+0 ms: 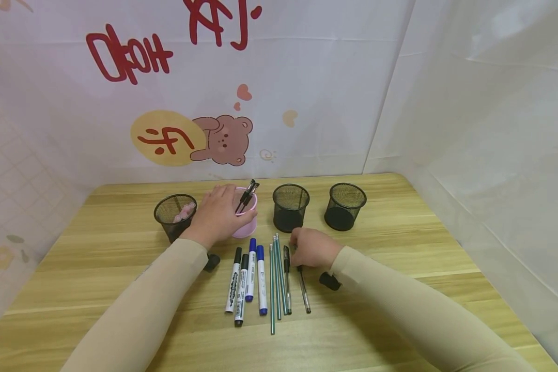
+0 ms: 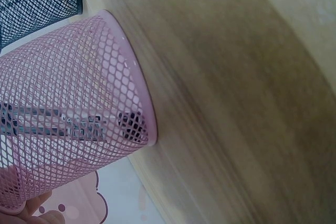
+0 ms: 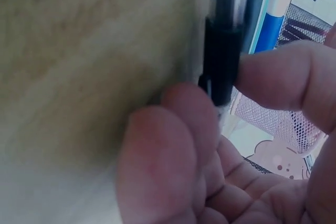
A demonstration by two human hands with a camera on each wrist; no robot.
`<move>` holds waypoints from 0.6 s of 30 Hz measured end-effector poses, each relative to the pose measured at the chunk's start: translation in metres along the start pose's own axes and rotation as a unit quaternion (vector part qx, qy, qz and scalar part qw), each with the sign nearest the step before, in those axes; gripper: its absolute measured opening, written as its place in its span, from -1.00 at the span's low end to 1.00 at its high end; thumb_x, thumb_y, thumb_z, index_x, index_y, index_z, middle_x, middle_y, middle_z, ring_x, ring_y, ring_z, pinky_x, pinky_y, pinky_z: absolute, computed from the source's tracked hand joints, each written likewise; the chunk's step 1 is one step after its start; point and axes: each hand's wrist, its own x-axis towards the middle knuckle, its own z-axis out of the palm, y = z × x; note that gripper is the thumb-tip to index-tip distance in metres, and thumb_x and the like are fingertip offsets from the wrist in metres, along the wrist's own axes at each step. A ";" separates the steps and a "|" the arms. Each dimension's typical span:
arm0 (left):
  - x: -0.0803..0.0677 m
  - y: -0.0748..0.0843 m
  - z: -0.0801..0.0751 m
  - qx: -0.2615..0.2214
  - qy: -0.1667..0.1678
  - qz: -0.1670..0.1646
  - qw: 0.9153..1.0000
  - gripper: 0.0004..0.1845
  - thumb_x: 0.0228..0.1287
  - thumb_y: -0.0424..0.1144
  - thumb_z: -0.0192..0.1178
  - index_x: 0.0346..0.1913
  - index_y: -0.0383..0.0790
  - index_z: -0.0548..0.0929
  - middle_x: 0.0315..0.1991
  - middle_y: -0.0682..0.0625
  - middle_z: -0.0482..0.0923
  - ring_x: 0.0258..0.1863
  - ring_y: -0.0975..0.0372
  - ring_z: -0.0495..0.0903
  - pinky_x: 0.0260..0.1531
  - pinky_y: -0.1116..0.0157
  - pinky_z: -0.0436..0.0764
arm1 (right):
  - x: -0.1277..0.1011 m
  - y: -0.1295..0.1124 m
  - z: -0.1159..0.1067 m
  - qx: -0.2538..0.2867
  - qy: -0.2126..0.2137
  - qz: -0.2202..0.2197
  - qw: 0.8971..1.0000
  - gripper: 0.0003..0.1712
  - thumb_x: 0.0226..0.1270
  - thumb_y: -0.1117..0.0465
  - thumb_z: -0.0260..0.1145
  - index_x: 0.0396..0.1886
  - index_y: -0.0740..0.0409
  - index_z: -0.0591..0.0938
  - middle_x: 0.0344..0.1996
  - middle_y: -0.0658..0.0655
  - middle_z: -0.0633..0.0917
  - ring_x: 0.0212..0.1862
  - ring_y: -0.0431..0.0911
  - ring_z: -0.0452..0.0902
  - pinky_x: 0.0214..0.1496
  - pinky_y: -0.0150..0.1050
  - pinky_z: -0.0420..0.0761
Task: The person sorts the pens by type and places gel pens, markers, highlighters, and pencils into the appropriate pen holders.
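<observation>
Left hand (image 1: 216,214) grips pink mesh cup (image 2: 73,114) | right hand (image 1: 312,248) pinches slim black pen (image 3: 223,61)

- The table (image 1: 400,243) is seen to be of pale wood with a streaked grain and a smooth, faintly shiny finish.
- The pink cup (image 2: 79,103), gripped by the left hand (image 1: 216,214), is made of fine wire mesh with a smooth solid rim, coated matt pink.
- The three black cups (image 1: 290,206) are of the same mesh, finished matt black.
- The pen (image 3: 223,51) pinched by the right hand (image 1: 311,248) is of glossy black plastic.
- The markers (image 1: 248,276) have smooth plastic barrels, white with blue or black caps.
- The sleeves (image 1: 167,289) are of thin, matt beige cloth.
- The backdrop (image 1: 307,93) is a soft white sheet, printed and slightly creased.
</observation>
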 end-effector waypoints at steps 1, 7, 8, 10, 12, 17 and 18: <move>0.000 0.000 0.000 0.000 0.000 0.001 1.000 -0.03 0.34 0.39 0.19 0.52 -0.29 0.31 0.47 -0.20 0.40 0.53 -0.08 0.31 0.62 -0.16 0.15 | 0.000 0.001 0.000 0.007 -0.002 0.003 1.000 -0.50 0.10 0.21 0.56 0.07 0.17 0.64 -0.26 0.06 0.69 -0.24 -0.06 0.56 -0.17 -0.22 0.58; 0.000 -0.001 0.001 -0.002 0.001 0.003 1.000 -0.04 0.34 0.39 0.20 0.52 -0.29 0.32 0.47 -0.20 0.40 0.53 -0.08 0.31 0.61 -0.16 0.16 | 0.001 0.004 -0.004 0.063 -0.010 0.017 0.998 -0.53 0.15 0.24 0.52 0.07 0.10 0.59 -0.37 0.06 0.63 -0.43 -0.12 0.49 -0.43 -0.28 0.45; 0.000 -0.001 0.001 -0.002 0.001 0.002 1.000 -0.03 0.34 0.39 0.20 0.53 -0.29 0.31 0.47 -0.20 0.40 0.53 -0.08 0.31 0.61 -0.16 0.16 | 0.001 0.005 -0.005 0.072 -0.007 0.015 0.997 -0.53 0.16 0.25 0.51 0.07 0.10 0.58 -0.41 0.05 0.62 -0.46 -0.12 0.47 -0.45 -0.28 0.43; 0.000 -0.001 0.001 -0.003 0.001 0.002 1.000 -0.03 0.34 0.39 0.19 0.53 -0.29 0.31 0.47 -0.20 0.39 0.53 -0.08 0.31 0.61 -0.15 0.16 | 0.001 0.006 -0.006 0.089 0.000 0.009 0.996 -0.53 0.16 0.27 0.49 0.07 0.10 0.57 -0.47 0.03 0.59 -0.49 -0.13 0.44 -0.47 -0.29 0.40; 0.001 -0.001 0.001 -0.003 0.001 0.003 1.000 -0.02 0.34 0.40 0.19 0.53 -0.29 0.31 0.47 -0.20 0.40 0.52 -0.08 0.31 0.60 -0.15 0.17 | 0.001 0.007 -0.007 0.103 0.012 -0.005 0.995 -0.53 0.16 0.29 0.47 0.07 0.12 0.56 -0.49 0.01 0.58 -0.49 -0.15 0.43 -0.45 -0.30 0.39; 0.001 -0.002 0.001 -0.002 0.002 0.003 1.000 -0.03 0.34 0.39 0.21 0.53 -0.28 0.31 0.47 -0.20 0.40 0.51 -0.07 0.32 0.59 -0.14 0.19 | 0.000 0.009 -0.009 0.143 0.031 -0.025 0.989 -0.51 0.17 0.34 0.46 0.11 0.18 0.54 -0.48 0.03 0.62 -0.48 -0.15 0.46 -0.46 -0.30 0.43; 0.001 -0.002 0.001 -0.001 0.002 0.002 1.000 -0.03 0.34 0.38 0.21 0.53 -0.28 0.31 0.47 -0.20 0.40 0.51 -0.07 0.32 0.60 -0.14 0.18 | 0.000 0.009 -0.009 0.151 0.032 -0.027 0.988 -0.51 0.19 0.35 0.46 0.12 0.19 0.54 -0.47 0.03 0.62 -0.48 -0.15 0.47 -0.46 -0.30 0.43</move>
